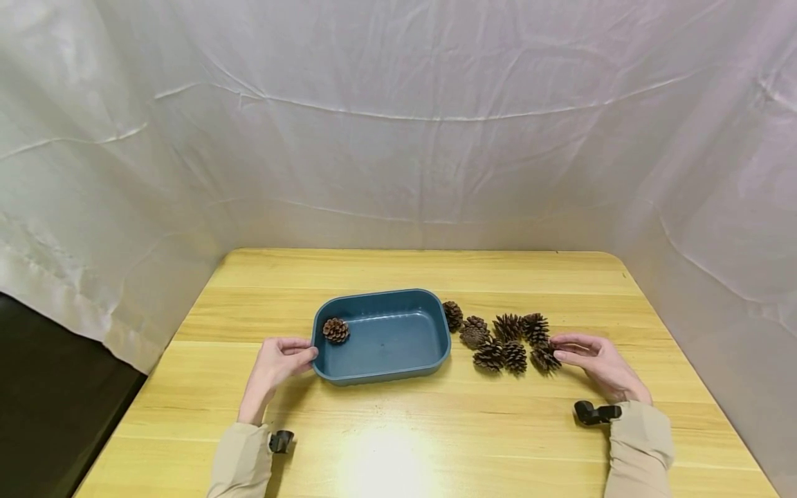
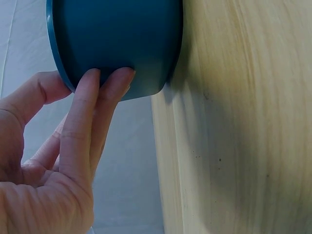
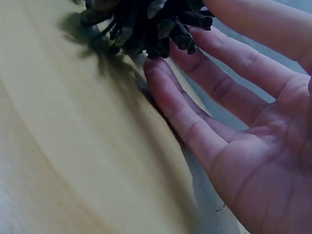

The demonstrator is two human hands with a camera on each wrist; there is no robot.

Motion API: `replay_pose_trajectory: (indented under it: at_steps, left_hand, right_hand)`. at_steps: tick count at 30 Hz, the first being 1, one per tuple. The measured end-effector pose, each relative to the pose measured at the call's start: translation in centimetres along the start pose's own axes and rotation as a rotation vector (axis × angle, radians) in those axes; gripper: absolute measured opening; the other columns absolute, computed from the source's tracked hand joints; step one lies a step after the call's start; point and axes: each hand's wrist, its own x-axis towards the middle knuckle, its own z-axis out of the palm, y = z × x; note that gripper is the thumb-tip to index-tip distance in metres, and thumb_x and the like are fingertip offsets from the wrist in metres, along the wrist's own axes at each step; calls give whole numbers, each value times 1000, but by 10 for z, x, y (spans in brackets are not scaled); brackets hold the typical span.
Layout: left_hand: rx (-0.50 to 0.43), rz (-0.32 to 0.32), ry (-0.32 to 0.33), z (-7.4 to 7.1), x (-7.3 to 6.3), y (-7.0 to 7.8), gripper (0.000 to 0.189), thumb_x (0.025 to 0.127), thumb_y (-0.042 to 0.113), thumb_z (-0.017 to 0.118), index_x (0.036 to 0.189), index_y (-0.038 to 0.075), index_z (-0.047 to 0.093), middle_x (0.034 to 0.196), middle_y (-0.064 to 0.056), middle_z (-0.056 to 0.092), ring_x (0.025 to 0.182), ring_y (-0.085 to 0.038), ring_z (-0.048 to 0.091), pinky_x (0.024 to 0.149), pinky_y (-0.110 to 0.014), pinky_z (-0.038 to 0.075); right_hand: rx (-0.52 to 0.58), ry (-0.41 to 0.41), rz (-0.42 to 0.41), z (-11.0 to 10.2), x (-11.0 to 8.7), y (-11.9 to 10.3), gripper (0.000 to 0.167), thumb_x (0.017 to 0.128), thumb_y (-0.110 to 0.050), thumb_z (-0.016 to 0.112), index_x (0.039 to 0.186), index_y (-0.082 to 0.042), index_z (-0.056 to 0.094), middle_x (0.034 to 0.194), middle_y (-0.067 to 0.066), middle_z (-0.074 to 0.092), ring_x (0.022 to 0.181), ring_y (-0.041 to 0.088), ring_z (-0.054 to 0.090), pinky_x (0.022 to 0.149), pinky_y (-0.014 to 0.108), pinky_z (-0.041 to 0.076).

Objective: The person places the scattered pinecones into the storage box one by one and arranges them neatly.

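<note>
A blue rectangular plastic tub (image 1: 382, 339) stands on the table, one pine cone (image 1: 336, 330) lying inside at its left end. My left hand (image 1: 277, 363) pinches the tub's left rim between thumb and fingers; the left wrist view shows fingertips pressed to the outer wall (image 2: 146, 53). On the right, my right hand (image 1: 594, 356) has thumb and fingertips around the near side of a brown pine cone (image 1: 544, 361) at the right end of a group. Up close, that pine cone (image 3: 151, 24) shows open, dark scales, with fingertips under its edge.
Several more pine cones (image 1: 514, 357) lie clustered between the tub and my right hand, one (image 1: 452, 316) right by the tub's right wall. The wooden table (image 1: 473, 436) is bordered by white cloth (image 1: 423, 138) at the back and sides.
</note>
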Motion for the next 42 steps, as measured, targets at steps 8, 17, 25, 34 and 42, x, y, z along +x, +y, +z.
replay_pose_trajectory:
  at_steps: [8, 17, 25, 34, 42]
  left_hand:
    - [-3, -4, 3, 0, 0, 0, 33, 88, -3, 70, 115, -21, 62, 94, -17, 78, 75, -8, 73, 72, -22, 65]
    - [-3, -2, 4, 0, 0, -1, 33, 88, -3, 70, 114, -21, 62, 93, -16, 78, 74, -8, 73, 71, -21, 65]
    - [-5, -5, 2, 0, -1, 0, 34, 88, -4, 70, 115, -22, 62, 93, -16, 78, 76, -8, 73, 74, -23, 65]
    - [-44, 40, -25, -2, -1, -4, 30, 86, -3, 73, 108, -21, 65, 86, -10, 78, 73, -8, 73, 71, -25, 65]
    - [-6, -2, -4, 0, -1, -1, 34, 88, -3, 71, 115, -22, 62, 95, -19, 78, 74, -8, 73, 74, -26, 66]
  right_hand:
    - [-38, 40, 37, 2, -1, -5, 35, 94, 4, 63, 129, 4, 61, 123, -8, 70, 104, 4, 70, 90, 20, 60]
    - [-64, 71, 20, 2, -1, -5, 38, 93, 5, 64, 130, 7, 58, 122, -10, 70, 107, 0, 67, 91, 17, 59]
    - [-34, 93, -2, 3, 0, -6, 39, 95, 4, 63, 133, 8, 57, 122, -11, 72, 108, 0, 66, 92, 16, 58]
    - [-156, 122, -3, 9, 4, -18, 42, 95, -3, 66, 133, 10, 56, 119, -15, 73, 104, 0, 67, 88, 17, 60]
    - [-255, 138, -35, 12, 8, -27, 40, 96, -6, 66, 132, 9, 58, 120, -16, 73, 107, -3, 66, 90, 13, 57]
